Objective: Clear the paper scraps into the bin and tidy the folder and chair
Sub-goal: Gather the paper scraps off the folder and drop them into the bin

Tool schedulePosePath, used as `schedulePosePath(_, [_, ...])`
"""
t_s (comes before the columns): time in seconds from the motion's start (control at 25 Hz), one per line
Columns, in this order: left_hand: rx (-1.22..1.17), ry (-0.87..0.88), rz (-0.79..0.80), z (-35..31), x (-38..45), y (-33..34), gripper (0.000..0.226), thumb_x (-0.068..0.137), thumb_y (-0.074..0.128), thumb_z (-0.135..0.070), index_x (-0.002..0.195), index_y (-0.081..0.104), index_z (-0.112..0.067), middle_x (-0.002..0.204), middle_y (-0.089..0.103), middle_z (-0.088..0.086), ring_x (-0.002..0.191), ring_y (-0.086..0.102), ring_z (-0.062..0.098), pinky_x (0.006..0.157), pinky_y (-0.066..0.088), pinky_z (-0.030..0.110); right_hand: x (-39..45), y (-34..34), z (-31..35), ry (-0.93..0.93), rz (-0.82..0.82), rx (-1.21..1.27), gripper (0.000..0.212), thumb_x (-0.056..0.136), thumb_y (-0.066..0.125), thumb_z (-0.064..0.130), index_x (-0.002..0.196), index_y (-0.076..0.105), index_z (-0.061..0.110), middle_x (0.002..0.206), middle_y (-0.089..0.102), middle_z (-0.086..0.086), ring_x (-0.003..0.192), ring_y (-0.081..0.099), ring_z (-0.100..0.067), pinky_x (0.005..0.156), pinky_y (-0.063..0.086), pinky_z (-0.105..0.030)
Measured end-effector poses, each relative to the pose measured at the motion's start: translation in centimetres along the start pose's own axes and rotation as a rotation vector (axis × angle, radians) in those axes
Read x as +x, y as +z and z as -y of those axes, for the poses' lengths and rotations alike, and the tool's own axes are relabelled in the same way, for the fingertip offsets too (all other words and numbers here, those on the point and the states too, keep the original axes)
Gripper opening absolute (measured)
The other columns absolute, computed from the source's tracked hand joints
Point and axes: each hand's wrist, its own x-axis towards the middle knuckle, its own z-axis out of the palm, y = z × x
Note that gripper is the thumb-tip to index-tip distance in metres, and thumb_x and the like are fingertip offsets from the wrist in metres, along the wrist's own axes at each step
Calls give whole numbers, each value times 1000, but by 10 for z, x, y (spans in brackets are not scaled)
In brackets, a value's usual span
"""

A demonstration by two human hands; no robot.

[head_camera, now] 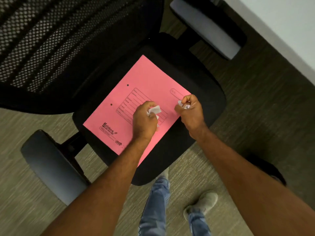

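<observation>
A pink folder (144, 82) with printed black lines lies flat on the black seat (204, 92) of an office chair. My left hand (144, 121) hovers over the folder's middle, closed around crumpled white paper scraps (155, 110). My right hand (190, 111) is at the folder's right edge, fingers closed on another small white scrap (183, 105). No bin is in view.
The chair's black mesh backrest (59, 45) fills the upper left. Grey armrests stand at lower left (51, 166) and upper right (204, 26). A white wall (289, 23) runs along the right. My legs and shoes (201, 203) stand on grey carpet in front of the seat.
</observation>
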Motion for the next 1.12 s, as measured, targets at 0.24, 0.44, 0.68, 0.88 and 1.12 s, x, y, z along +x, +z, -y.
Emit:
schedulePosePath(0.24, [119,44,184,-17,-53,86,35,82,44,3,86,69,-21,91,66,8,51,63,11,37,52,30,-38,-92,-38,43,-160,34,31,73,70,11,84,47,30,75,54,3,60,49,-13,56,45,-34])
schedulePosePath(0.44, [198,86,324,-22,-118,176,31,82,48,3,86,72,-16,89,69,10,44,61,9,38,56,37,-77,-193,-98,90,-321,6,22,64,60,21,69,38,24,67,42,-2,58,34,-14,52,32,-35])
schedulePosePath(0.68, [323,148,533,7,-214,304,35,82,47,4,85,69,-23,97,68,14,57,65,20,38,54,32,-145,-321,-198,182,-515,49,26,66,61,25,67,36,24,64,38,2,59,34,-15,53,34,-37])
schedulePosePath(0.88, [490,249,670,54,-284,406,23,75,50,-18,80,66,-33,96,69,11,79,69,32,64,59,44,-198,-408,-296,289,-612,119,35,82,69,9,69,39,21,63,39,2,57,35,-12,53,33,-29])
schedulePosePath(1.12, [687,364,790,103,-352,517,18,88,61,-9,101,69,-20,113,61,9,96,63,26,84,54,36,-220,-477,-428,407,-681,300,32,83,72,20,69,43,23,62,45,4,57,39,-13,57,36,-32])
